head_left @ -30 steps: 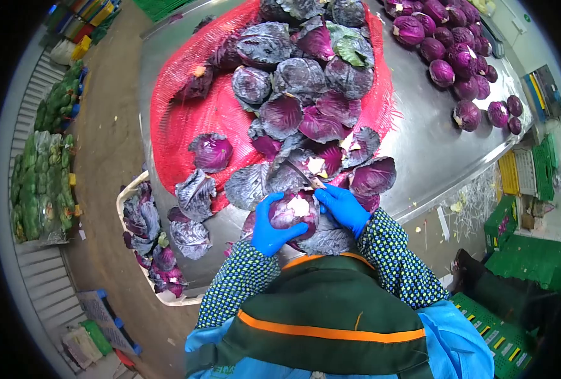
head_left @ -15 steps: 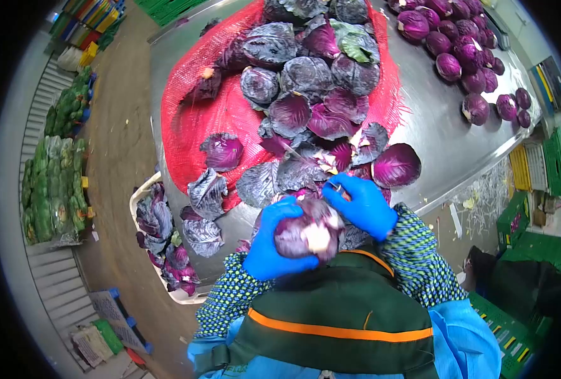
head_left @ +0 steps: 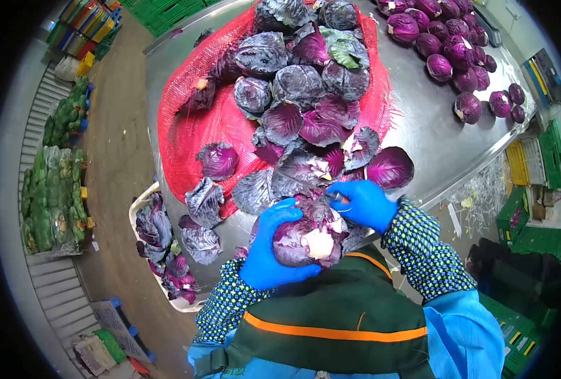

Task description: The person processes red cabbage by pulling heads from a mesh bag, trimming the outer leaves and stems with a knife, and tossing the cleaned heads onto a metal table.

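My left hand (head_left: 269, 246), in a blue glove, is wrapped round the side of a red cabbage (head_left: 293, 243) held close to my apron. Its pale cut stem faces up towards me. At the cabbage's upper right, my gloved right hand (head_left: 367, 205) is closed on a small knife (head_left: 340, 198), mostly hidden by the fingers. Loose purple outer leaves (head_left: 299, 170) lie just beyond both hands. Further off, untrimmed red cabbages (head_left: 298, 86) rest on an open red net sack (head_left: 192, 148).
Trimmed red cabbages (head_left: 454, 54) are grouped at the far right of the metal table (head_left: 413, 136). A white crate (head_left: 136, 208) with discarded leaves stands by the table's left edge. Green crates (head_left: 539, 246) are stacked to the right, and wrapped green vegetables (head_left: 53, 196) stand at left.
The cabbage has turned slightly and shifted a little in my left hand. My right hand has moved slightly down and right, against the cabbage's upper side.
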`<act>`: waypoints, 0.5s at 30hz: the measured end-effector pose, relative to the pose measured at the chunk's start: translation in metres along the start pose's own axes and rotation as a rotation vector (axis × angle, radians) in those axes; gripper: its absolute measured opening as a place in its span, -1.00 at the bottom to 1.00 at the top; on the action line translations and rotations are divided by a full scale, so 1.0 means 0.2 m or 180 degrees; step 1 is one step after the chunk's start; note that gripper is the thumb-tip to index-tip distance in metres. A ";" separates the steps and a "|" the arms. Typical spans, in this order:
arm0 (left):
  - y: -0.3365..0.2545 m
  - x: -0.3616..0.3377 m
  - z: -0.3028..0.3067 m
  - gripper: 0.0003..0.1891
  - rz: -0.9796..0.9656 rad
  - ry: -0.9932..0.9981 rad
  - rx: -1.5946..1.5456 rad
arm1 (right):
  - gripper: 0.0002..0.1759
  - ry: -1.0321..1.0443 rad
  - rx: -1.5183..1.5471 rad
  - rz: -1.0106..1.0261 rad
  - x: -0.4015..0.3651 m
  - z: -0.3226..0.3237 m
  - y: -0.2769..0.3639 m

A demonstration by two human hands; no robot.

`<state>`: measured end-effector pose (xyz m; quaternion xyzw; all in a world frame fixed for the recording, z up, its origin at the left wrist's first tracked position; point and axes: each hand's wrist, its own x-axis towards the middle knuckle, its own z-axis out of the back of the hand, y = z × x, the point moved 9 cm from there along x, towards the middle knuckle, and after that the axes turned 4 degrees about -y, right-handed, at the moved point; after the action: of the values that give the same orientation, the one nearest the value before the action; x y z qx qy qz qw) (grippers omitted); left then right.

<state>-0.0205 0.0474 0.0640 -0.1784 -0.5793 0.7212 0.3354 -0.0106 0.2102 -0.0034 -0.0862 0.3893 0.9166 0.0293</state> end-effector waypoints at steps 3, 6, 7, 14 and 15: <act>0.09 -0.02 -0.01 -0.13 0.0514 -0.0375 -0.0899 | -0.55 -0.0331 0.1183 -0.0057 -0.05 0.03 0.07; 0.17 -0.02 0.07 -0.12 0.0451 -0.0774 0.0080 | -0.55 -0.0694 0.1754 0.0097 -0.08 0.09 0.07; 0.26 -0.03 0.06 -0.12 0.0452 -0.0767 0.0111 | -0.55 -0.0356 0.1303 0.0200 -0.08 0.04 0.10; 0.67 -0.09 -0.09 -0.07 0.0714 -0.0642 0.0052 | -0.50 0.0553 0.0089 -0.0550 0.01 -0.32 -0.14; 0.68 -0.09 -0.10 -0.06 0.0804 -0.0641 0.0114 | -0.51 0.0090 0.0611 -0.0470 0.05 -0.34 -0.23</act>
<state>-0.0326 0.0340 -0.0732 -0.1707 -0.5700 0.7820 0.1854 -0.0058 0.1927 -0.0834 -0.1245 0.4683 0.8691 0.0994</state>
